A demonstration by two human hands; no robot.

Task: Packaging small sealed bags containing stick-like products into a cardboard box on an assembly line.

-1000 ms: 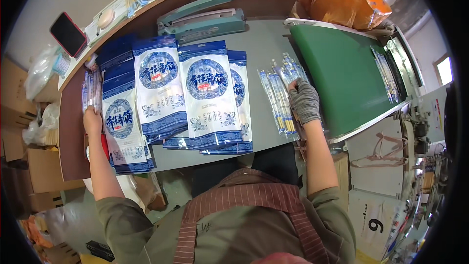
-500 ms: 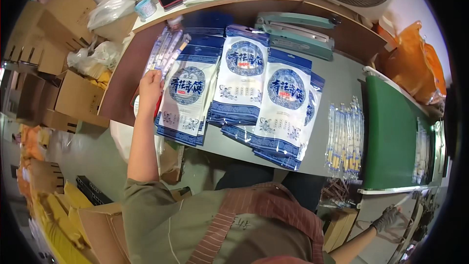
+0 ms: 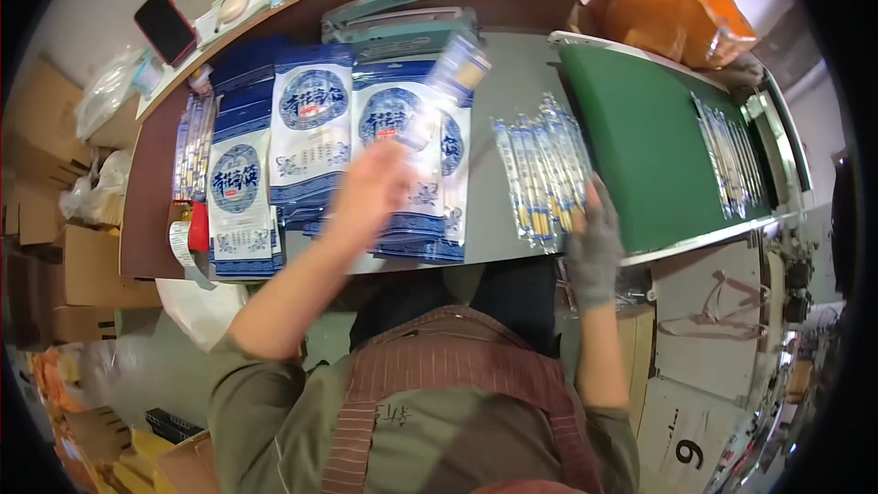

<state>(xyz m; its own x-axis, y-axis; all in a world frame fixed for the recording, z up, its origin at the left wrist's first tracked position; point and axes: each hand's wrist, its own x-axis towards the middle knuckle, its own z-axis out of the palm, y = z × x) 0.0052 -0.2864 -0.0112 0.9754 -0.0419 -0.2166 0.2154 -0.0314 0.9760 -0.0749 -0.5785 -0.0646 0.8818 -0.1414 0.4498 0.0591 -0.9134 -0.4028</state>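
Since half a second ago your left hand (image 3: 370, 190) has swung in from the far-left stack and now carries a packet (image 3: 453, 82) above the pouches (image 3: 311, 142), blurred, grip unclear. Your gloved right hand (image 3: 594, 238) is back, fingers spread on the sachets (image 3: 540, 169) on the worktop (image 3: 512, 82). These look light, limp and slick: pinch them mid-length. They are clear narrow sleeves with pale sticks inside, fanned beside the green belt (image 3: 654, 151).
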